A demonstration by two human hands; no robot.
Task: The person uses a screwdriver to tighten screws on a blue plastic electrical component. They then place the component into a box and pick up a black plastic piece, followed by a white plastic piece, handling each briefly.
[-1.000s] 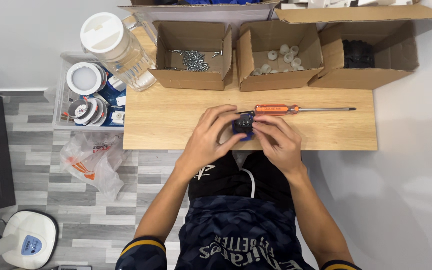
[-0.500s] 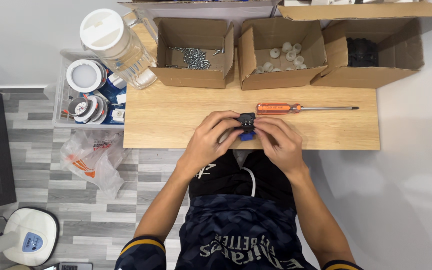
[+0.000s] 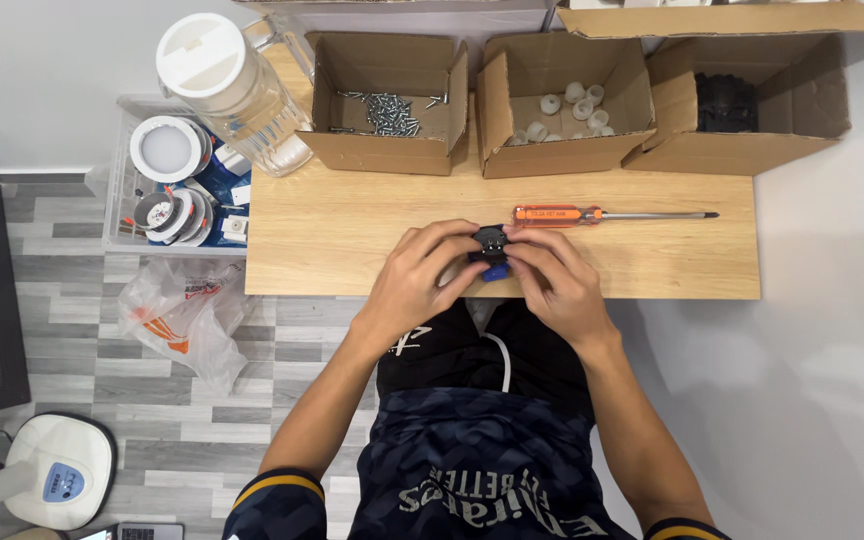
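Note:
Both of my hands meet over the front edge of the wooden table [image 3: 332, 240]. Between them sits a small black part with a blue piece under it [image 3: 490, 250]. My left hand [image 3: 420, 280] grips it from the left, and my right hand [image 3: 552, 280] pinches it from the right. Fingers cover most of the part, so its shape is unclear. An orange-handled screwdriver [image 3: 602, 214] lies on the table just beyond my right hand, shaft pointing right.
Three open cardboard boxes line the table's back edge: one with screws [image 3: 384, 108], one with small white caps [image 3: 564, 110], one with black parts [image 3: 727, 100]. A clear jar with a white lid [image 3: 222, 80] and a bin of tape rolls [image 3: 177, 200] stand left. A plastic bag [image 3: 187, 315] lies on the floor.
My hands and the small part have stayed together at the table's front edge, fingers shifting slightly on it. The view has drifted a little; the screwdriver has not moved.

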